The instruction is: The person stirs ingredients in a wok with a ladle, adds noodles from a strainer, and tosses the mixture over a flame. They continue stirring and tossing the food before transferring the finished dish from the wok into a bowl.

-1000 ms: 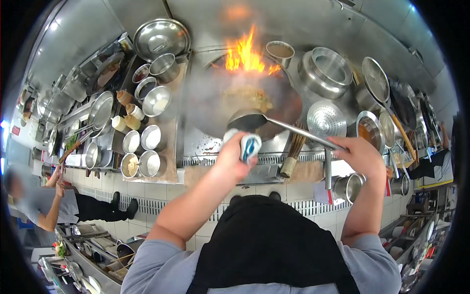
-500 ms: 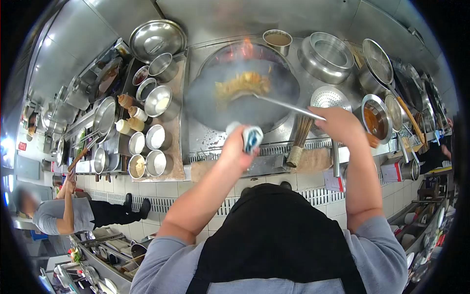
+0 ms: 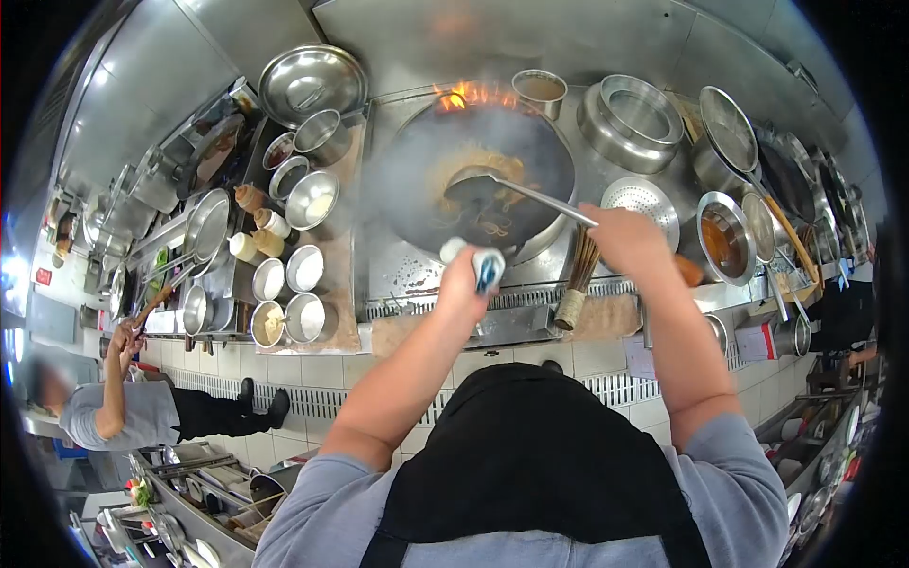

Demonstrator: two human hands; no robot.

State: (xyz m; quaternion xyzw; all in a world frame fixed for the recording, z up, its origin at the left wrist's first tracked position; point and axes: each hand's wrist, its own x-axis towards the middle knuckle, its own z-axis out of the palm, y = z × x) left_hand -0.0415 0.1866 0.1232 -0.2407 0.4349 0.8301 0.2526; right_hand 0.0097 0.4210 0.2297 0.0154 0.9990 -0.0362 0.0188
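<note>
My left hand [image 3: 460,286] is closed round a folded white and blue cloth [image 3: 489,271] at the near rim of a big dark wok [image 3: 542,189]. Whether a wok handle lies under the cloth is hidden. In my right hand [image 3: 627,241], fingers wrapped, is the long handle of a metal ladle [image 3: 530,193]. Its bowl rests inside the wok, among brownish strands of food that look like noodles [image 3: 490,223]. Steam blurs part of the food. Flames [image 3: 464,96] rise behind the wok's far rim.
A bamboo brush [image 3: 574,293] and a perforated skimmer [image 3: 642,204] lie right of the wok. Beyond them stands a bowl of reddish-brown liquid [image 3: 721,239]. Seasoning bowls [image 3: 305,268] and squeeze bottles [image 3: 269,243] line the left side. Another person [image 3: 123,412] stands at far left.
The food, bunched up and lifted before, now lies lower and spread in the wok. The wok has tilted, and the ladle and my right hand have shifted left. Flames look wider; steam has thinned.
</note>
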